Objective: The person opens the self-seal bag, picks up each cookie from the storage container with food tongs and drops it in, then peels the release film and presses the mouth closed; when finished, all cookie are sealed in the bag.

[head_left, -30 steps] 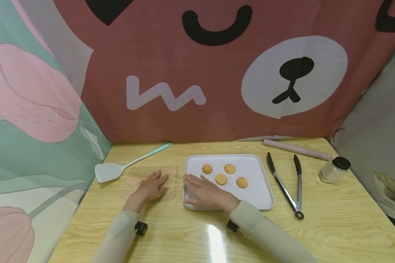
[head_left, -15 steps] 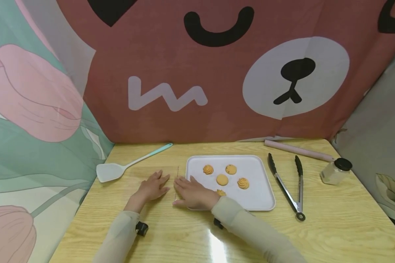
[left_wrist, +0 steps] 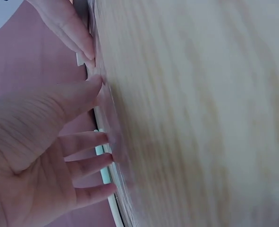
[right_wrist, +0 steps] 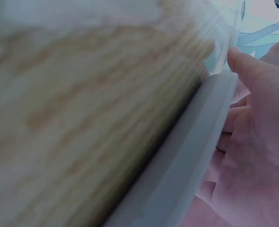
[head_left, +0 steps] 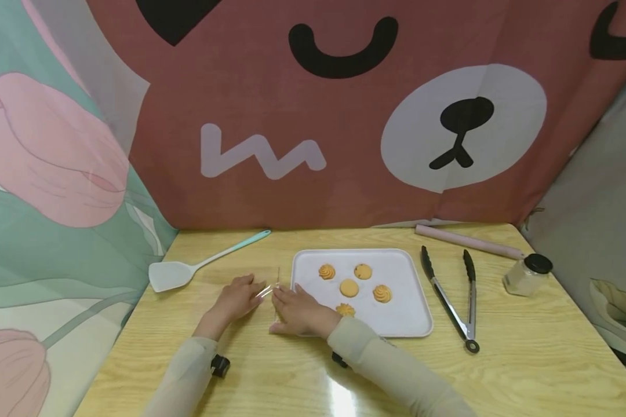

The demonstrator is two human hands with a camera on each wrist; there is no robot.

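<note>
A thin, clear plastic film (head_left: 271,272) lies on the table left of the white tray, hard to see except for its right edge and bright creases. My left hand (head_left: 236,298) rests over it, thumb and index finger pinching it into a ridge; in the left wrist view the other fingers (left_wrist: 89,165) reach out straight. My right hand (head_left: 299,311) lies across the tray's left rim, fingertips at the film's right edge, fingers relaxed. On the tray (head_left: 396,321) are several cookies, among them a round plain cookie (head_left: 349,288) and a swirled cookie (head_left: 382,293).
Far left lies a white spatula (head_left: 172,275) with a turquoise handle. To the tray's right are metal tongs (head_left: 448,301) with black tips, spread apart, and a black-lidded jar (head_left: 527,275). A pink rolling pin (head_left: 469,241) lies along the back, before a hanging cloth.
My right hand has moved left off the tray to the film's edge, uncovering another swirled cookie. My left thumb and index finger have drawn together, and the film has buckled into shiny creases.
</note>
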